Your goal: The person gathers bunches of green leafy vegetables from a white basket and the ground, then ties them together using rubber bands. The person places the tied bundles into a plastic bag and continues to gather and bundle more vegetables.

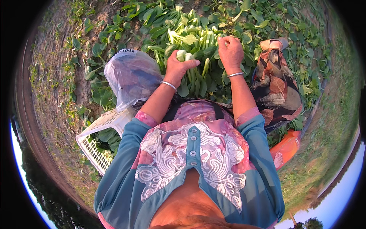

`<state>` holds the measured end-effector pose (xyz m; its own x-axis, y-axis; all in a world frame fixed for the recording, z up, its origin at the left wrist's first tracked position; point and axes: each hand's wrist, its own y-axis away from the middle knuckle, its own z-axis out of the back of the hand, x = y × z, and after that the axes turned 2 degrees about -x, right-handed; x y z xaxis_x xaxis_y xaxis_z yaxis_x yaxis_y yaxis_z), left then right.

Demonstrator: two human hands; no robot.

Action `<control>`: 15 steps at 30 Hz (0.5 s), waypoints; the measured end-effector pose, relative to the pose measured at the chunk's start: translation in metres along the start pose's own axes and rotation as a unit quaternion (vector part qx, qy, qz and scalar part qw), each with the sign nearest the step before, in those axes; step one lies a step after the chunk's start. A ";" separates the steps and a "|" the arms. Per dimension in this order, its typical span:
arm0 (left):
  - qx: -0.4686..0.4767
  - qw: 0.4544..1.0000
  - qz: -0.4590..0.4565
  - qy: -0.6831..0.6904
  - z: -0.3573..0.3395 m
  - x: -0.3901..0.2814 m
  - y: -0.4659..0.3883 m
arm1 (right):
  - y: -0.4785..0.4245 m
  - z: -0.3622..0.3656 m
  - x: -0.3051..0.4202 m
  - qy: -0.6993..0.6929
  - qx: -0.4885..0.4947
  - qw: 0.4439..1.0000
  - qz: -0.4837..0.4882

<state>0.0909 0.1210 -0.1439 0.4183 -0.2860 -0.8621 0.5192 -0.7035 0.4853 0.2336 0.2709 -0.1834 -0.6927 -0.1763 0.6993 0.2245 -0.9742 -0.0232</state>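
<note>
Pale-stemmed leafy greens that look like bok choy (200, 37) lie in a heap before me, stems upward. My left hand (180, 65) is closed around a few bok choy plants (188, 57), their white bases by the thumb and their leaves hanging toward my lap. To the right, my right hand (231, 51) is raised at the heap's right side, thumb and forefinger close together with the other fingers curled. Whether something small is pinched in it cannot be made out. Each wrist wears a metal bangle.
A white plastic crate (95, 143) with greens inside stands at my left. Clear plastic covers my left knee (133, 74); patterned cloth covers my right leg (277, 86). An orange bag or package (286, 148) lies at the right. Leafy plants (303, 54) grow around.
</note>
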 end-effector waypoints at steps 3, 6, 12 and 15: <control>0.006 1.000 0.002 0.000 0.001 0.006 -0.005 | -0.031 -0.019 0.009 0.154 0.046 0.987 -0.031; -0.001 1.000 0.004 -0.014 0.003 0.009 -0.006 | -0.042 -0.048 0.004 0.212 0.137 0.963 -0.097; 0.000 1.000 0.001 -0.022 0.002 0.005 -0.004 | -0.021 -0.061 -0.012 0.166 0.076 0.983 0.023; 0.006 0.999 -0.022 -0.028 0.004 0.006 -0.003 | -0.003 -0.042 -0.007 0.032 0.036 0.990 0.135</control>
<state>0.0888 0.1187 -0.1515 0.3524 -0.2903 -0.8897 0.5269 -0.7242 0.4449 0.2089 0.2693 -0.2186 -0.6423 -0.4402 0.6274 0.4548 -0.8778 -0.1503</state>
